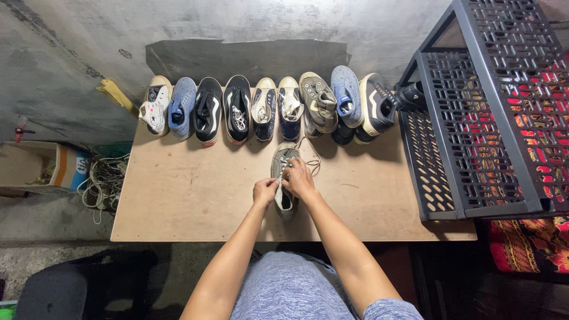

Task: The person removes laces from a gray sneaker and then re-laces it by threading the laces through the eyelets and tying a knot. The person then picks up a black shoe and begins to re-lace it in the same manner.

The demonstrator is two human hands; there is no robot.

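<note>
Grey-blue cloth on the person's lap (296, 290) sat closest, and two bare arms reached forward from it over the brown desk (178, 201). Both hands met at one grey sneaker (284, 178) that lay near the middle of the desk, toe pointing away, just in front of a row of shoes (267, 106).

The left hand (265, 191) had its grip pressed onto the side of the sneaker, holding it flat. The right hand (298, 178) had its grip pinching the white laces (285, 169) near the top of the shoe. One loose lace end (314, 159) curled off to the right.

To do this lacing well, I think the left hand needed to keep the shoe from sliding, while the right hand pulled the lace gently and evenly, so neither side got too long.

At the far left, down on the floor, sat a cardboard box (35, 169) with an orange and blue stripe on its corner. A pile of pale cord (104, 181) lay beside it. On the right stood a dark plastic rack (474, 118) full of holes.
</note>
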